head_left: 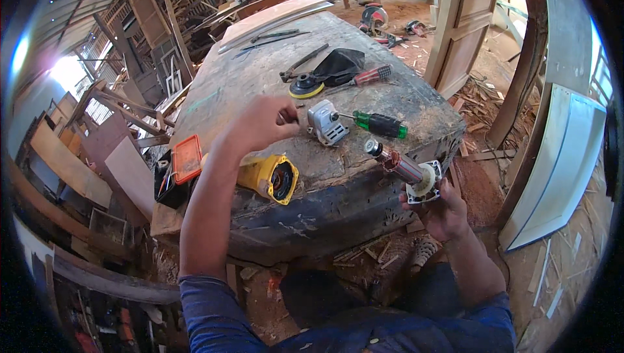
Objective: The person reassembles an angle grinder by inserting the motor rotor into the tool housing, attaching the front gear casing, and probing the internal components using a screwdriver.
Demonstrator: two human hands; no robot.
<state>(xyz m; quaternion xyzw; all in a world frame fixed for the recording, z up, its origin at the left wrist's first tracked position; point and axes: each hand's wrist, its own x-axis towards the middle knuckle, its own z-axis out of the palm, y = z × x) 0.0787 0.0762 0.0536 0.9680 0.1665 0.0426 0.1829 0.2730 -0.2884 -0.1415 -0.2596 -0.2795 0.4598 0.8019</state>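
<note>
My left hand (272,119) hangs over the worn workbench (214,106), fingers curled and pinched beside the silver metal gear housing (328,125); what they hold, if anything, is too small to make out. My right hand (445,210) grips a motor armature (406,168) by its square end plate, its shaft pointing up-left over the bench edge. A green-and-black screwdriver (380,124) lies touching the housing's right side. The yellow motor housing (260,177) rests open-end toward me below my left hand, partly behind my forearm.
An open toolbox (177,174) with orange lid sits at the bench's left. Behind are a sander pad (305,90), black bag (339,67) and red-handled tool (370,75). A wooden door (458,31) stands at right, a white panel (546,164) nearer. A saw (376,21) sits beyond the bench.
</note>
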